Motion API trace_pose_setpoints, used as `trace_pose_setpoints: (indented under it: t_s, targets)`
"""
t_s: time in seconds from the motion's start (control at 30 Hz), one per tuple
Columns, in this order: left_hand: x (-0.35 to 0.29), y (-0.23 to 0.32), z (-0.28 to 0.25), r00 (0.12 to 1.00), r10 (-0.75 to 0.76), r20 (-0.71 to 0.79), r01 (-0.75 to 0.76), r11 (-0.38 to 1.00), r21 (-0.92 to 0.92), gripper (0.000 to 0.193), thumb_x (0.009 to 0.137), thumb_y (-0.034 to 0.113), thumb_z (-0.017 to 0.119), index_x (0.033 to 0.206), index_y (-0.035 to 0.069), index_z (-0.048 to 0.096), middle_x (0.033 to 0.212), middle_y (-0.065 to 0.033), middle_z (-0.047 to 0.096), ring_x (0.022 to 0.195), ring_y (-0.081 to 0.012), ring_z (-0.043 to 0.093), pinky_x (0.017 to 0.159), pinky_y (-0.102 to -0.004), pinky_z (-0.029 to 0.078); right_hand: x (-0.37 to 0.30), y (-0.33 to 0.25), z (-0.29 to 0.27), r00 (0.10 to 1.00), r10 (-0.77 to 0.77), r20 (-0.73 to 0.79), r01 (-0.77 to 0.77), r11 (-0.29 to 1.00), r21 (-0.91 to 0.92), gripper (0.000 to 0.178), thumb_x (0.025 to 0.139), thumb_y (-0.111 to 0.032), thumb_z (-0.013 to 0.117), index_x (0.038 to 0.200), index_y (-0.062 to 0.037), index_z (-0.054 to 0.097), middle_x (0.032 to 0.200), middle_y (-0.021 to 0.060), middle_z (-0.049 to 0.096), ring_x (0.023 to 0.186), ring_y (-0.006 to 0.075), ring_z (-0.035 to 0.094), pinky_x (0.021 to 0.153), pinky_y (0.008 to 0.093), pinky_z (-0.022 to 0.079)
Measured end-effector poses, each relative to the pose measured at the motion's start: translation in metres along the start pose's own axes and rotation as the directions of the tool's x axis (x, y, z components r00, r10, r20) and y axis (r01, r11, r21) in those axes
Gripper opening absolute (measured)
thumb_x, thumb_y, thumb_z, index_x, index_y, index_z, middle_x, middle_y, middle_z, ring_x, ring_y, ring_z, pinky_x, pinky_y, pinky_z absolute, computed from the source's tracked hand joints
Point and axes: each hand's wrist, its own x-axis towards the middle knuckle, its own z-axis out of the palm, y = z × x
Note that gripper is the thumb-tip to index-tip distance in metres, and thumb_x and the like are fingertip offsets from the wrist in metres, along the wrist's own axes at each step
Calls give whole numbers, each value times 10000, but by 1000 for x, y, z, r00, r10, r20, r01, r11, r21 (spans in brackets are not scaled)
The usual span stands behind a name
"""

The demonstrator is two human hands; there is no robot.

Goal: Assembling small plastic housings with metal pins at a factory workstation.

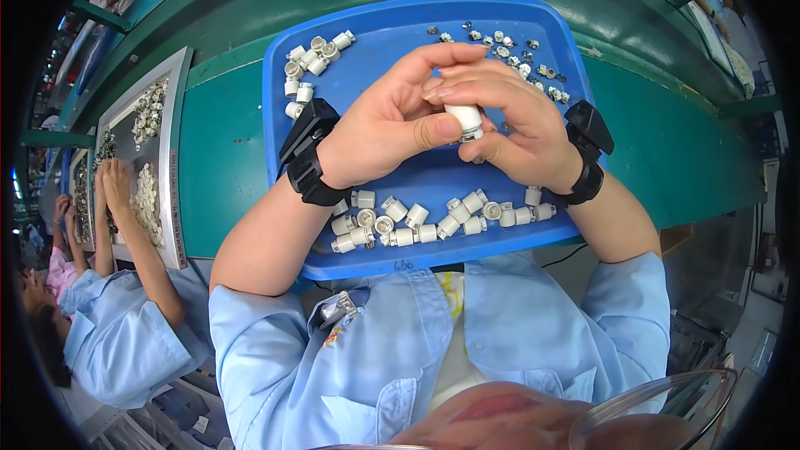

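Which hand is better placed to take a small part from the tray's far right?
Probably the right hand: it is nearer those small parts, while the left hand lies farther across the tray. Both touch the white cap, though.

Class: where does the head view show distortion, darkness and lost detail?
Head view: the fisheye bows the edges of the blue tray; head view: corners fall black; head view: small parts beyond the right hand look too tiny to make out fully.
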Motion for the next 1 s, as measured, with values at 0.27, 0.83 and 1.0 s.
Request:
trace_pose_setpoints:
  t_s: [0.27, 0.83, 1.0]
  targets:
    - [-1, -5, -3, 993, -113, -46, 116, 989, 87, 597, 865, 306, 550, 1325, 48, 269, 1051, -71, 549, 1017, -149, 516, 883, -293, 405, -10, -10, 12, 945, 225, -238, -133, 928, 349, 325, 803, -277, 619, 977, -13, 547, 927, 121, 576, 956, 263, 541, 870, 345, 394]
    - [1, -11, 27, 989, -85, 122, 57, 973, 222, 888, 710, 307, 684, 1367, 26, 156, 1338, -134, 295, 1266, -240, 260, 1032, -350, 223, -7, -20, 4, 996, -86, -24, 81, 986, -148, 162, 725, -178, 618, 754, -44, 532, 640, 73, 510, 561, 254, 499, 494, 336, 393]
    - [1, -25, 33, 949, 220, 228, -304, 834, 461, 825, 706, 251, 697, 1342, 29, 221, 1271, -182, 313, 1230, -284, 262, 980, -350, 293, -5, -30, 15, 989, -135, -62, 128, 986, -108, 146, 687, -160, 626, 669, -54, 526, 601, 68, 523, 537, 245, 532, 473, 323, 414]
